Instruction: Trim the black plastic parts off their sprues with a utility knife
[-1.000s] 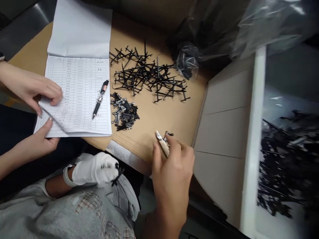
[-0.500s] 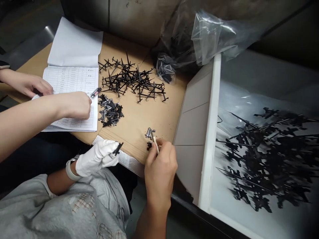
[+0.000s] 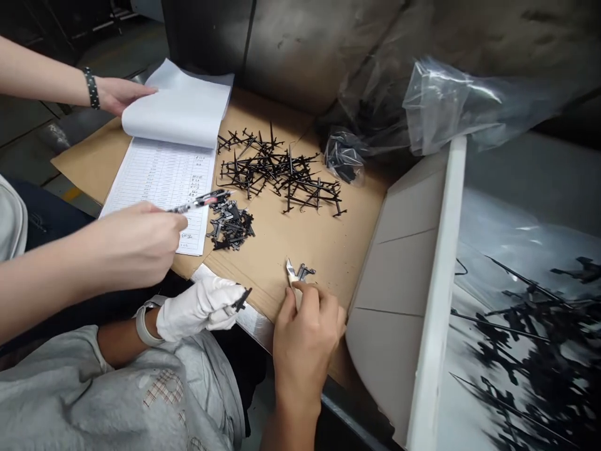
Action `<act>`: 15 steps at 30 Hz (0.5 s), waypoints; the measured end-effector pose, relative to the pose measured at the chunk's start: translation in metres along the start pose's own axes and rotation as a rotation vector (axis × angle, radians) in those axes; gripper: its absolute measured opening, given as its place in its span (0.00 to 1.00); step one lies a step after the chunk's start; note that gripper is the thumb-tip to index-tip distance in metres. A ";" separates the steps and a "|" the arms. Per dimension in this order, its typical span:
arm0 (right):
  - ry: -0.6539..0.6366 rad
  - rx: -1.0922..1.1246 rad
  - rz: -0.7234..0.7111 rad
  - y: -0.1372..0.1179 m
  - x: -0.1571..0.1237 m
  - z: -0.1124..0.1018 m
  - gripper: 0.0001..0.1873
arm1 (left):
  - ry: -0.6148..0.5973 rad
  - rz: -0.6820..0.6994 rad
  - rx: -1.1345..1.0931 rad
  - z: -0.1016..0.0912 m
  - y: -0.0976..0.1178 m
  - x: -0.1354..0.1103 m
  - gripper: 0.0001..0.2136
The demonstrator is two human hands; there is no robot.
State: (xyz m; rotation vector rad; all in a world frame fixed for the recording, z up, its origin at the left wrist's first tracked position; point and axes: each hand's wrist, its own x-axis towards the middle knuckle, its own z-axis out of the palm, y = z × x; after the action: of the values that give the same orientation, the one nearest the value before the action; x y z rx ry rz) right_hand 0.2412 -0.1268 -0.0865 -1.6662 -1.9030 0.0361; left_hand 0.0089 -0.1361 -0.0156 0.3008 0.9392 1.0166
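Black plastic part (image 3: 242, 299), small and spiky, is pinched at the fingertips of the left hand (image 3: 200, 308), which is covered by a white glove and held near the edge of a cardboard sheet (image 3: 328, 250). A craft knife (image 3: 292, 272) is gripped in the closed right hand (image 3: 307, 351), its handle mostly hidden by the fingers and its blade just beside a small grey part (image 3: 305, 271) on the cardboard.

Farther up the cardboard, a loose heap of long black pieces (image 3: 282, 172) is spread out, with a smaller pile of short pieces (image 3: 230, 228) beside it. A far larger mass of black pieces (image 3: 521, 326) is seen in a white-rimmed box (image 3: 436, 313) on the right, and a clear plastic bag (image 3: 441, 106) is bunched behind. A pen (image 3: 200, 200) is held by a co-worker's hand (image 3: 136, 241) over a ruled form (image 3: 159, 181).

Judging by how things lie, only the short pile appears worked so far, and most pieces are left; whether those short pieces are finished cannot be told.
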 end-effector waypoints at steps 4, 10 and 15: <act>0.085 0.108 0.030 -0.010 0.005 -0.006 0.16 | 0.352 -0.375 -0.815 -0.016 0.047 -0.020 0.24; -0.507 0.682 0.090 -0.055 0.035 0.007 0.18 | 0.819 -0.455 -2.777 0.008 0.043 0.005 0.20; -0.676 0.445 -0.158 -0.095 0.070 0.024 0.24 | 0.720 -1.116 -3.702 -0.012 0.050 0.017 0.26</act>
State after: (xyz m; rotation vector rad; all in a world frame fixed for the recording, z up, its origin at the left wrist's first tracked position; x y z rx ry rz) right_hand 0.1437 -0.0743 -0.0391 -1.2756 -2.2688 0.9920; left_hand -0.0263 -0.0980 -0.0013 2.6388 1.1877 -0.0560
